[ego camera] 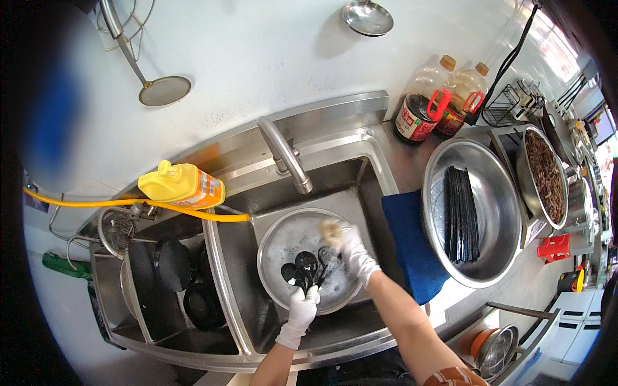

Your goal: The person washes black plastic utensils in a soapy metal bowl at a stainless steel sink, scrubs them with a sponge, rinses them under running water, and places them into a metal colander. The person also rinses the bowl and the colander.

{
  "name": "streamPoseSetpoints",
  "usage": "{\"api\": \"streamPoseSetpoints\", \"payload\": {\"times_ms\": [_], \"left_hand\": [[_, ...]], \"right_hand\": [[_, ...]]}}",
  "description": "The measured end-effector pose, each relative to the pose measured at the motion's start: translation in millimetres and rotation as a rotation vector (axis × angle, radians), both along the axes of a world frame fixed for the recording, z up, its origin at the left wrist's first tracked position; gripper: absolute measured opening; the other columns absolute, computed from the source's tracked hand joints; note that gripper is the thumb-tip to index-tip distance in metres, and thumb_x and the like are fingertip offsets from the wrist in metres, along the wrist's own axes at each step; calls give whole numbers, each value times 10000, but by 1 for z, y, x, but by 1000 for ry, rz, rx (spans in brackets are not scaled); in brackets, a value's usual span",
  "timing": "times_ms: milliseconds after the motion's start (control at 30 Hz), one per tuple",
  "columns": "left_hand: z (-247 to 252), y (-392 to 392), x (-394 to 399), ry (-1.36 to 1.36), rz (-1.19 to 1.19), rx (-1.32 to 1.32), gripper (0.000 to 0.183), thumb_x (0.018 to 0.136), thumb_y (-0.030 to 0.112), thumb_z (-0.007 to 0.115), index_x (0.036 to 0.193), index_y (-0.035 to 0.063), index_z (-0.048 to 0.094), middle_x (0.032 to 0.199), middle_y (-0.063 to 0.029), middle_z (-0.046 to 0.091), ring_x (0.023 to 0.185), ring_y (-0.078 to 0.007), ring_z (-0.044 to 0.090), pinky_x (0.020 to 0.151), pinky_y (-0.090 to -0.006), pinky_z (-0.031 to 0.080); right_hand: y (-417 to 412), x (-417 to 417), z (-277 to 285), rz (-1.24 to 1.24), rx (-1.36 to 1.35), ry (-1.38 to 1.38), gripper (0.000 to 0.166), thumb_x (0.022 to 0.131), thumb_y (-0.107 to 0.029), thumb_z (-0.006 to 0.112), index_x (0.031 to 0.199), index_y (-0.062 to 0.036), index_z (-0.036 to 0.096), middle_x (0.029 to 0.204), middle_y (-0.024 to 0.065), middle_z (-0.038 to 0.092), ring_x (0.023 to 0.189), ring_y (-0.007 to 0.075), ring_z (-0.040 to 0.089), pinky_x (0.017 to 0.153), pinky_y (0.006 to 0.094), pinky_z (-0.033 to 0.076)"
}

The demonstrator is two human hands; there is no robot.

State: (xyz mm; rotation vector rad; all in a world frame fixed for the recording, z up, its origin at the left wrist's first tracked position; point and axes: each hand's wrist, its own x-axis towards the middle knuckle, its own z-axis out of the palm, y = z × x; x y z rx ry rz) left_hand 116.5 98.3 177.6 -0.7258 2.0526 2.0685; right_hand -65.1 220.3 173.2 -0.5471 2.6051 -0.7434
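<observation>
My left hand (303, 311), in a white glove, grips the handles of several black spoons (306, 264), their bowls fanned out away from me. Below them a round metal basin (275, 227) with soapy water stands in the right compartment of a stainless-steel sink (372, 231). Over the basin's right side, my gloved right hand (356, 255) holds a beige scrubbing cloth or sponge (331, 232), blurred, so its exact kind is unclear. A gooseneck faucet (286, 159) arches above the basin's far side.
Black bowls or lids (174, 265) lie in the left sink compartment. A yellow detergent jug (183, 186) and a yellow hose (203, 213) rest along the back rim. On the right are a blue cloth (417, 251), a large steel bowl (497, 231) holding black chopsticks (459, 217), and sauce bottles (420, 111).
</observation>
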Motion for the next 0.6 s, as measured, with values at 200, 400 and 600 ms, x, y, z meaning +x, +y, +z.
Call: {"api": "streamPoseSetpoints", "payload": {"times_ms": [200, 400, 600], "left_hand": [[6, -15, -14, -24, -137, -97, 144, 902, 99, 511, 825, -11, 563, 628, -17, 523, 554, -93, 462, 520, -257, 389], [-17, 1, -6, 274, 54, -46, 202, 870, 166, 539, 1019, 30, 550, 929, -124, 585, 816, -263, 582, 700, -358, 477], [57, -20, -19, 54, -714, -991, 268, 858, 253, 538, 724, 22, 563, 600, -198, 581, 575, -385, 587, 529, -463, 459]], "right_hand": [[26, 38, 9, -638, -966, -183, 245, 897, -189, 534, 1041, 6, 564, 983, 152, 618, 909, 238, 601, 798, 355, 495], [-21, 67, 49, -123, -155, 436, 373, 850, -407, 467, 888, -56, 584, 847, 133, 628, 851, 322, 599, 742, 436, 454], [6, 11, 3, 55, -662, -319, 169, 811, -224, 548, 873, -68, 567, 781, 61, 590, 682, 216, 578, 616, 332, 492]]}}
